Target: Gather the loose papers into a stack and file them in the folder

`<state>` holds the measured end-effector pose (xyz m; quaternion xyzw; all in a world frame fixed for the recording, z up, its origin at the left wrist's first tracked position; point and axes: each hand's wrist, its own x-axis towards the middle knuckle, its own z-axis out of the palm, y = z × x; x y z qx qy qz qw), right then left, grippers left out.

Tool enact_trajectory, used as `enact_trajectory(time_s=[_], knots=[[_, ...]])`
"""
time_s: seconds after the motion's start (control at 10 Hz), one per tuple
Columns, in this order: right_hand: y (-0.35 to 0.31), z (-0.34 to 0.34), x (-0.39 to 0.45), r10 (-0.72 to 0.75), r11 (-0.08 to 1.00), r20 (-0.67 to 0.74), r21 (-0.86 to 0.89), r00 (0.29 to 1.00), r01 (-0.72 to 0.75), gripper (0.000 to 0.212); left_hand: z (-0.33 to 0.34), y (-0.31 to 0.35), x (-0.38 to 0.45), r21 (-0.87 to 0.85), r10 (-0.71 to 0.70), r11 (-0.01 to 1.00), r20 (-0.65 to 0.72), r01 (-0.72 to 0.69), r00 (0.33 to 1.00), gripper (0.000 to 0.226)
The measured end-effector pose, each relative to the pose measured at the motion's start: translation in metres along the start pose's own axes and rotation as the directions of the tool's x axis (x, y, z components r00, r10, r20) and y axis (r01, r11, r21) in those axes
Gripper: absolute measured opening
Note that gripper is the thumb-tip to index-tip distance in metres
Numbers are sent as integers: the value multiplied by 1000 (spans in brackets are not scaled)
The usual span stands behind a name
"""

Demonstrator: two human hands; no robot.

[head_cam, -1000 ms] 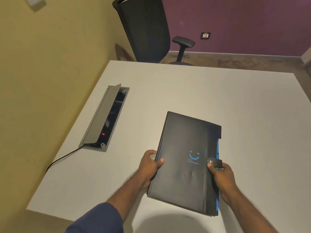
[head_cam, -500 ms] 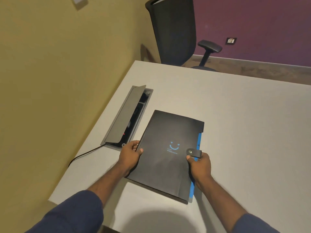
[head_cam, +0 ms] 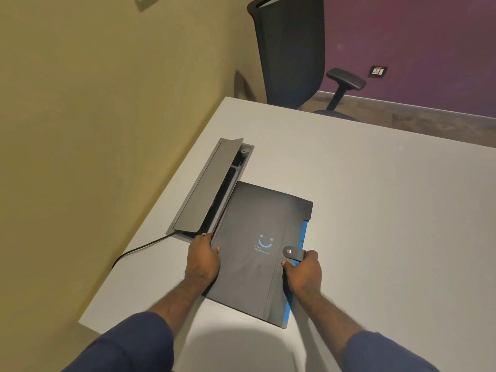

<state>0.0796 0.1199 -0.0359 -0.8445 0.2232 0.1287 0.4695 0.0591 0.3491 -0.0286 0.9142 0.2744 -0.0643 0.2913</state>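
Note:
A closed black folder with a blue smiley logo and a snap strap lies on the white table. Blue inner edges show along its right side. My left hand grips the folder's left edge, thumb on the cover. My right hand holds the right edge just below the snap strap. No loose papers are in view.
An open grey cable box is set into the table right beside the folder's left edge, with a black cable running off the table. A yellow wall is on the left. A black office chair stands beyond the far edge.
Both hands have moved the folder leftwards across the table until its left edge sits next to the cable box. The grip of both hands is unchanged.

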Motion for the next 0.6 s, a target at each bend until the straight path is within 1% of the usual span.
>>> enact_trajectory(time_s=[0.1,0.3,0.4,0.5,0.6], knots=[[-2,-1,-1,-7,998,7,-55,1000,7,33,0,1,-3,95,49,994,-34,-45,998,42],[-2,-10,1,9,987,61,-158,998,1,40,2,6,-7,182,60,982,-65,-48,996,44],[5,-22,-2,0,967,42,-256,999,11,39,3,12,-17,257,184,954,-110,-151,977,36],[18,-42,-3,-84,942,-7,-325,996,77,42,15,27,-32,275,409,889,-115,-367,905,28],[31,-66,-5,-227,889,-64,-421,972,180,48,34,52,-51,248,521,832,-43,-496,853,38]])
